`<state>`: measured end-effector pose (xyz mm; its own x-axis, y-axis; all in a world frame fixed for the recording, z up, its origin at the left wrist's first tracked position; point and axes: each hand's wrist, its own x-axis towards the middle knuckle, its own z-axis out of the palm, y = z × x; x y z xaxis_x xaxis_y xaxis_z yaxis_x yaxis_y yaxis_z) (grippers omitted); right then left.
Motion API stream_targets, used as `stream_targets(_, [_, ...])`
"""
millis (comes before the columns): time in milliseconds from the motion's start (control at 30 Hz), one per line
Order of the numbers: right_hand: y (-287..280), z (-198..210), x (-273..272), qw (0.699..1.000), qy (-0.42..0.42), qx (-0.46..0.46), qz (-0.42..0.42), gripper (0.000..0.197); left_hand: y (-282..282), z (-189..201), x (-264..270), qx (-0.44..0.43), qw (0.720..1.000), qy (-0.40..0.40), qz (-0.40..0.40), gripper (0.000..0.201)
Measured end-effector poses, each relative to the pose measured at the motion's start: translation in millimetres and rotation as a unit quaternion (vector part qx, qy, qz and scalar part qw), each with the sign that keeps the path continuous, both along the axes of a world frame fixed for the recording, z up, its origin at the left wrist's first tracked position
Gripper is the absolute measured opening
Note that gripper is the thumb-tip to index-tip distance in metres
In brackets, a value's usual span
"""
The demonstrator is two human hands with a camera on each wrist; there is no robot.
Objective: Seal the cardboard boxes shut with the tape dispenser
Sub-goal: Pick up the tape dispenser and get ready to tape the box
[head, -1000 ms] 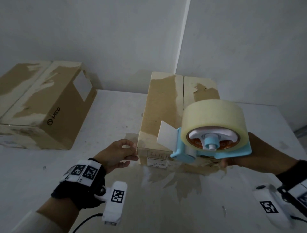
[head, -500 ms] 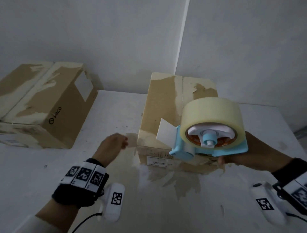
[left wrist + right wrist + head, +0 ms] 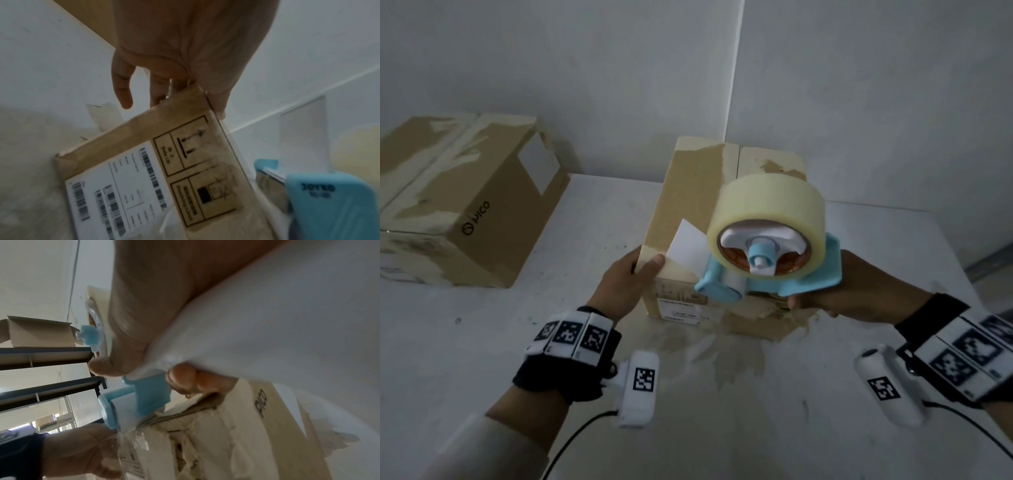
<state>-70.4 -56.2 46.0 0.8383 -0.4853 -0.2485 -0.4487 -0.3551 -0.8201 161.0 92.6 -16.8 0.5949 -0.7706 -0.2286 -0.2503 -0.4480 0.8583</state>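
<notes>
A tall cardboard box (image 3: pixel 688 205) with torn tape patches stands at the middle of the white table (image 3: pixel 482 342). My left hand (image 3: pixel 626 277) grips its near left top corner, thumb on top and fingers down the left side; the left wrist view shows the hand (image 3: pixel 185 48) on the labelled box (image 3: pixel 174 129). My right hand (image 3: pixel 859 287) holds the blue tape dispenser (image 3: pixel 767 274) by its handle. The dispenser carries a big roll of pale tape (image 3: pixel 767 202) and sits at the box's near top edge, with a loose tape end (image 3: pixel 685 246) sticking out leftward.
A second cardboard box (image 3: pixel 458 205) lies at the far left of the table against the wall. Walls meet in a corner right behind the middle box. The right wrist view shows dark shelves (image 3: pixel 41 356) off to the side.
My left hand has gone forward from the table in front of the box and taken hold of its near left top corner. The dispenser has shifted slightly toward the box.
</notes>
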Motion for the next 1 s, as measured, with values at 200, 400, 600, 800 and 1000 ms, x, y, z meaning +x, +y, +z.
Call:
stream_targets(200, [-1.3, 1.7, -8.1, 0.999, 0.029, -0.012, -0.009, 0.017, -5.3, 1.9, -1.9, -0.012, 1.0, 0.013, 0.023, 0.01])
stream_targets(400, [-15.4, 6.8, -72.8, 0.997, 0.056, -0.038, -0.044, 0.02, -5.1, 2.2, -3.2, -0.005, 0.999, 0.034, 0.029, 0.017])
stream_targets(600, [-34.9, -2.6, -142.5, 0.995, 0.037, 0.028, -0.088, 0.029, -9.8, 0.0, -2.8, -0.001, 0.998, 0.044, 0.051, 0.017])
stream_targets(800, [-35.6, -25.2, -160.2, 0.99, 0.012, 0.069, -0.126, 0.032, -18.0, 7.5, 0.7, 0.025, 0.999, 0.018, 0.037, 0.017])
stream_targets(1000, [-33.4, -31.5, -157.0, 0.995, 0.032, 0.017, -0.091, 0.032, -20.9, 12.7, 8.4, 0.049, 0.998, -0.027, 0.036, 0.035])
